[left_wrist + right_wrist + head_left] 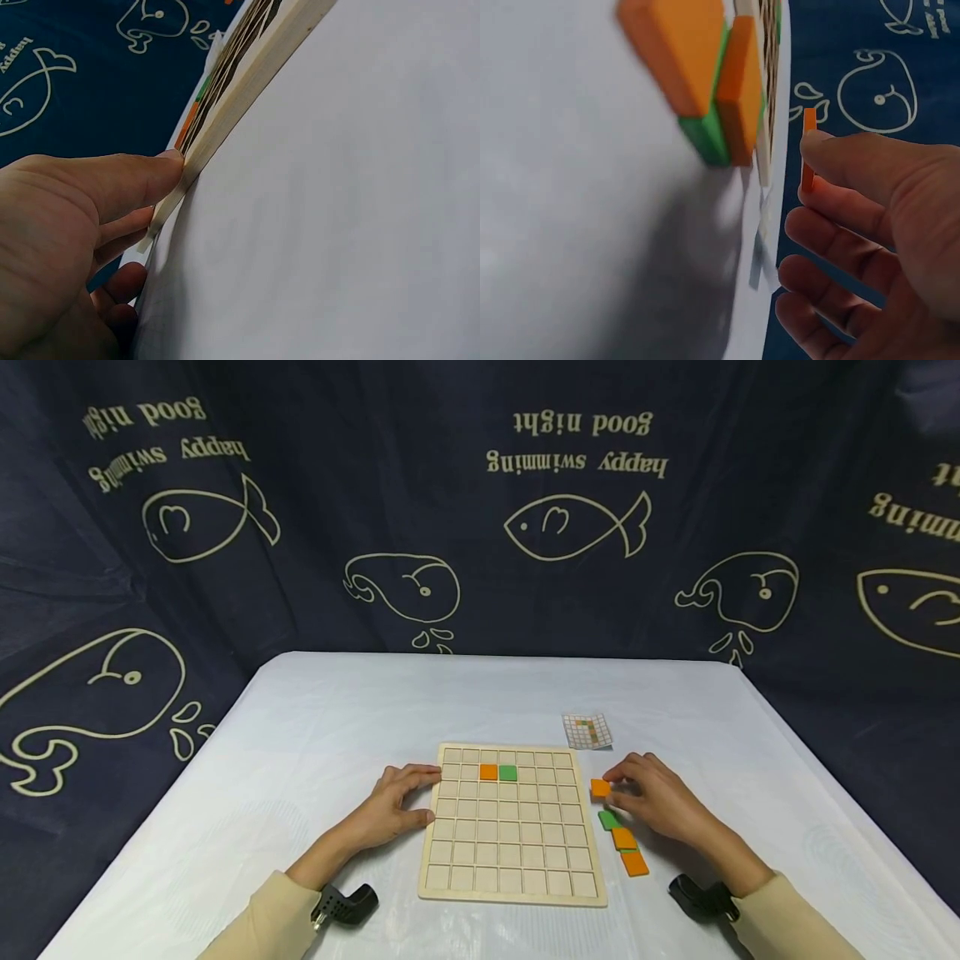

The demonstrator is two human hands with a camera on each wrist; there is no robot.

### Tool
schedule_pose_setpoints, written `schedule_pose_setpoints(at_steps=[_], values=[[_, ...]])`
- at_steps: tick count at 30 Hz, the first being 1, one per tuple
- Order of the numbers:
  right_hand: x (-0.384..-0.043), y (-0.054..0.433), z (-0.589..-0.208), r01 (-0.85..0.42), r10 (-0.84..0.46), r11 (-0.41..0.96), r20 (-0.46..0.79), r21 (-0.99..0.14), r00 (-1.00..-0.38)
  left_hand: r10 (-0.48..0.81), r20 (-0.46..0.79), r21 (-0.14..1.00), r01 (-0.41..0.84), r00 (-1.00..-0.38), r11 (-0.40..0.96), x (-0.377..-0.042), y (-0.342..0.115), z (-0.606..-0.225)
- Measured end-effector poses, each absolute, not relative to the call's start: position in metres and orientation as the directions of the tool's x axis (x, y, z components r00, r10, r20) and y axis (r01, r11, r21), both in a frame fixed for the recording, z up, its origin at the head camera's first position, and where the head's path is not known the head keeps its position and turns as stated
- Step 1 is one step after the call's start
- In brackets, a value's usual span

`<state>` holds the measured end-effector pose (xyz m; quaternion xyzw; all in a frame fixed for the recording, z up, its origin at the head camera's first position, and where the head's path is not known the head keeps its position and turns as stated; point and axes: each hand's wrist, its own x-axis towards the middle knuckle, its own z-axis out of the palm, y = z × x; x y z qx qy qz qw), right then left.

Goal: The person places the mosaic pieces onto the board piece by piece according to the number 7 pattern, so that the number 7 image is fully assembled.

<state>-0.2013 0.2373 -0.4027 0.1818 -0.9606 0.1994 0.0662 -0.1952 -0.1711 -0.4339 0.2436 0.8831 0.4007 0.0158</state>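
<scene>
My right hand [663, 797] pinches an orange square tile [808, 150] between thumb and finger, raised off the table just right of the board. The wooden grid board [485, 881] lies flat on the table. An orange tile [488, 772] and a green tile [507, 773] sit side by side in its second row from the far edge. My left hand [390, 810] rests its thumb and fingertips against the board's left edge, without wrapping round it. Below my right hand, loose tiles lie in an overlapping line, with a green tile [609, 820] and an orange tile [634, 863] among them.
A small printed card [588, 732] with a coloured grid lies beyond the board's far right corner. White cloth covers the table [337, 710]. Behind it hangs a dark curtain [480, 610] with fish and whale drawings.
</scene>
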Motion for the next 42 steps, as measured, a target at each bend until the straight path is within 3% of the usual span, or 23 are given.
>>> schedule_pose_setpoints(at_steps=[23,42], values=[[-0.215,0.192,-0.393,-0.497,-0.42,0.775,0.27,-0.39,-0.866,0.441,0.179,0.711,0.425,-0.879,0.559,-0.195,-0.171,-0.433],[-0.228,0.165,-0.395,-0.542,-0.457,0.779,0.306,-0.315,-0.835,0.45,0.19,0.708,0.439,-0.873,0.553,-0.196,-0.171,-0.433]])
